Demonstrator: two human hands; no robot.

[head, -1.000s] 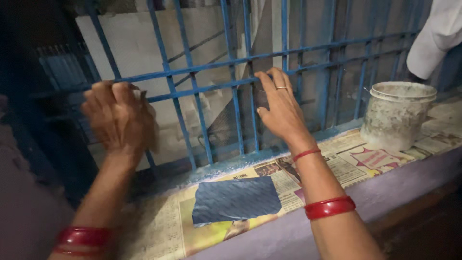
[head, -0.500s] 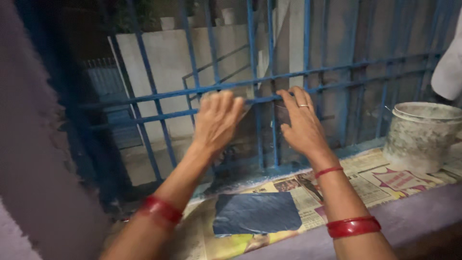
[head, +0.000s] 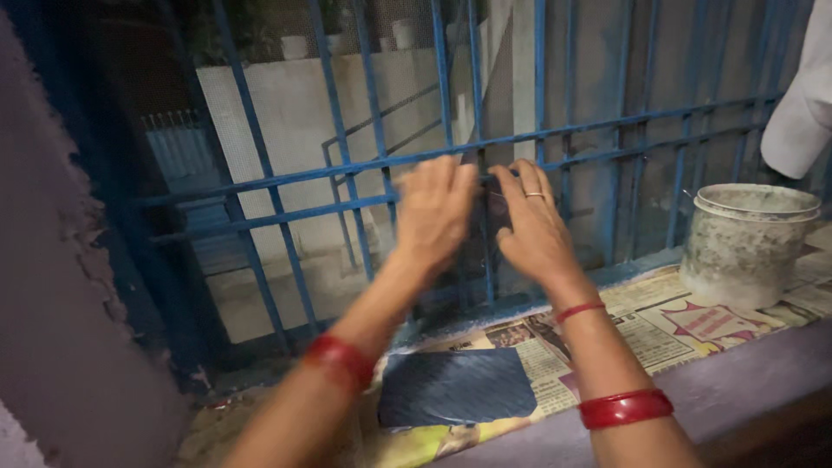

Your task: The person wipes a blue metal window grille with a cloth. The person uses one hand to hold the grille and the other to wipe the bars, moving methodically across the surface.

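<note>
From the head camera, both hands press flat against the blue window grille (head: 364,165), fingers spread and lying along its bars rather than curled round them. The left hand (head: 436,211) now sits just beside the right hand (head: 530,221); half a second ago it was further left along the grille, and a second ago further still, near the dark frame, with something pale under its palm. Whether it holds anything against the bars now, I cannot tell. The right hand, with a ring on one finger, has barely shifted on the grille.

Below the grille, the sill (head: 745,364) is covered with newspaper (head: 659,325). A dark blue abrasive sheet (head: 457,387) lies on the newspaper, under the grille and between the two forearms, where it lay in the earlier frames. A pale, paint-spattered bucket (head: 747,243) stands on the newspaper at the right end of the grille, well apart from the hands. A white sleeve (head: 802,104) of another person hangs above the bucket.
</note>
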